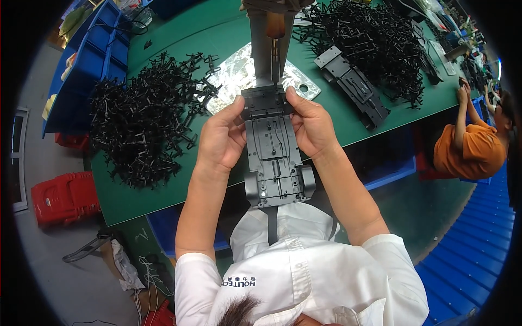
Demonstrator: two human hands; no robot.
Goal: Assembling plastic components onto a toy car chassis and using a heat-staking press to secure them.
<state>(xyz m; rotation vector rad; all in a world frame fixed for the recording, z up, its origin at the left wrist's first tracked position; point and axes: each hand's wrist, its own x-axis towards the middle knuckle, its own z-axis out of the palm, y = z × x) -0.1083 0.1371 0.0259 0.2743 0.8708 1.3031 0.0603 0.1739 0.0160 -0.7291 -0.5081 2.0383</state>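
A long black plastic chassis plate [272,144] is held between my two hands, its far end under the tip of an upright machine [275,51]. My left hand [222,133] is closed on the left edge, thumb on top near the far end. On the opposite edge my right hand [312,124] grips in the same way. Moulded ribs, small holes and two rounded side flanges show on the plate's upper face. Whether the machine's thin tip touches the plate, I cannot tell. A shiny silver sheet [239,73] lies on the table beyond my hands.
Heaps of small black plastic parts lie left [144,122] and right [375,46] on the green table [136,198]. A second black chassis plate [353,87] rests at right. Blue bins [89,60] stand at far left, a red case [62,200] below. A co-worker in orange [470,149] sits right.
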